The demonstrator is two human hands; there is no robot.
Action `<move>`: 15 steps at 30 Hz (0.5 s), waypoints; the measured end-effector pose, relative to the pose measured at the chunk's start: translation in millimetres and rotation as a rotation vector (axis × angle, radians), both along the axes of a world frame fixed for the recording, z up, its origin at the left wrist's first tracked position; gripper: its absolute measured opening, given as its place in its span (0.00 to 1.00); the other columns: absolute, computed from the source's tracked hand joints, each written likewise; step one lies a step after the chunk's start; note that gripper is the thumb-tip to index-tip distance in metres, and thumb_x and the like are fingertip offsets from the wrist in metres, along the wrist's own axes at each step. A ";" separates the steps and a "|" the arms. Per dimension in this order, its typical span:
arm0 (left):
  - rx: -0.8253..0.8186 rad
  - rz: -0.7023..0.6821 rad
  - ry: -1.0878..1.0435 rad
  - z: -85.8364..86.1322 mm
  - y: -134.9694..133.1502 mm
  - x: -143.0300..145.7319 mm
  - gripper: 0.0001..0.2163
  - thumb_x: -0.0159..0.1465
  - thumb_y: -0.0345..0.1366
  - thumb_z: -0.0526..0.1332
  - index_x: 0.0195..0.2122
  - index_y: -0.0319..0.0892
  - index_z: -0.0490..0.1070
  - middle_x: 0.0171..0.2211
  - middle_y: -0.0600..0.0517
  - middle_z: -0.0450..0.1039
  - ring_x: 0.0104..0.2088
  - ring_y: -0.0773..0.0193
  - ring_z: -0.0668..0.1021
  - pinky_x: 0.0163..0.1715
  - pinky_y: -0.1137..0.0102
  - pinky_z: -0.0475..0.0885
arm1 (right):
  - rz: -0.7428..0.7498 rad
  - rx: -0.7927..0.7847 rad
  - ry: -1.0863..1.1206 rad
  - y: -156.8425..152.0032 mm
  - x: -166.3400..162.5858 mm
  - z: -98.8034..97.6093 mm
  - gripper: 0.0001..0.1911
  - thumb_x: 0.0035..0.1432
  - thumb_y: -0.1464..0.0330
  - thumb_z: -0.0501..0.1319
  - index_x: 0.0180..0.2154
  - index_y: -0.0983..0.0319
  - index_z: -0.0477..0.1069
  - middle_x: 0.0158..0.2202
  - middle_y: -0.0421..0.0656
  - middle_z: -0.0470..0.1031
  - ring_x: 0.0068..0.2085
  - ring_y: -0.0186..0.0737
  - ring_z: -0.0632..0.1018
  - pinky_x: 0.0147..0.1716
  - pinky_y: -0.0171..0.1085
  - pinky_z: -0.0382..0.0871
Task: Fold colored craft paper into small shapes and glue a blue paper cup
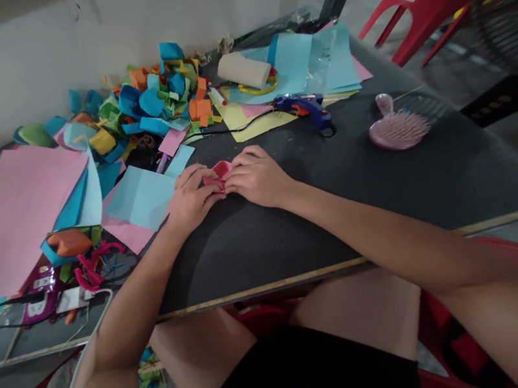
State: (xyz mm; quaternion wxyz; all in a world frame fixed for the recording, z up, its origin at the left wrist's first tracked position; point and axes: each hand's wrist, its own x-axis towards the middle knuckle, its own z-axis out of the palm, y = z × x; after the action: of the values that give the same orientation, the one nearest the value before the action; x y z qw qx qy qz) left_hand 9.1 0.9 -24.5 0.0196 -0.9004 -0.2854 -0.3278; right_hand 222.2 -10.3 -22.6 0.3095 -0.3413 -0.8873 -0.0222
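Note:
Between my two hands, just above the dark tabletop (pixel 248 248), is a small pink folded paper piece (pixel 222 171) with a cupped, open top. My left hand (pixel 194 194) grips its left side with curled fingers. On the other side my right hand (pixel 256 178) pinches it, the fingertips of both hands almost meeting at the front. My fingers hide much of the lower part of the paper. Close to my left hand lie a light blue sheet (pixel 141 196) and a small light blue piece (pixel 180 160).
A heap of folded coloured paper pieces (pixel 150 99) lies against the wall. Behind my right hand are a blue glue gun (pixel 307 107) with a cord and a cardboard tube (pixel 244 70). A pink hairbrush (pixel 396 131) sits at right, large pink paper (pixel 25 205) at left.

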 end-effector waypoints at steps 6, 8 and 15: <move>-0.035 0.055 0.042 4.9 -4.6 1.6 0.08 0.65 0.41 0.64 0.33 0.43 0.78 0.43 0.47 0.76 0.52 0.53 0.72 0.52 0.56 0.70 | -0.027 -0.044 -0.017 -1.1 -0.4 3.7 0.15 0.68 0.67 0.55 0.36 0.57 0.81 0.36 0.41 0.83 0.44 0.43 0.73 0.52 0.47 0.56; -0.055 0.064 0.058 6.8 -5.9 2.0 0.08 0.65 0.40 0.63 0.34 0.43 0.78 0.44 0.46 0.76 0.53 0.52 0.72 0.52 0.55 0.69 | -0.006 -0.050 0.011 0.9 4.6 6.4 0.14 0.67 0.66 0.56 0.38 0.56 0.81 0.39 0.40 0.83 0.47 0.44 0.74 0.55 0.49 0.55; -0.044 0.055 0.118 11.0 -9.3 -0.1 0.09 0.67 0.40 0.60 0.35 0.44 0.77 0.49 0.44 0.74 0.57 0.51 0.70 0.54 0.54 0.68 | 0.008 -0.064 0.057 11.4 24.4 9.4 0.10 0.63 0.60 0.62 0.33 0.54 0.80 0.34 0.39 0.82 0.48 0.46 0.75 0.59 0.52 0.51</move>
State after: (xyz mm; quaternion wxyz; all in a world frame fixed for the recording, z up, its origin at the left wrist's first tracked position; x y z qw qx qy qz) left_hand 8.9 -8.4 -13.6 0.0254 -0.9101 -0.3156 -0.2673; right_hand 246.5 1.1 -13.2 0.3236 -0.3480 -0.8797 0.0173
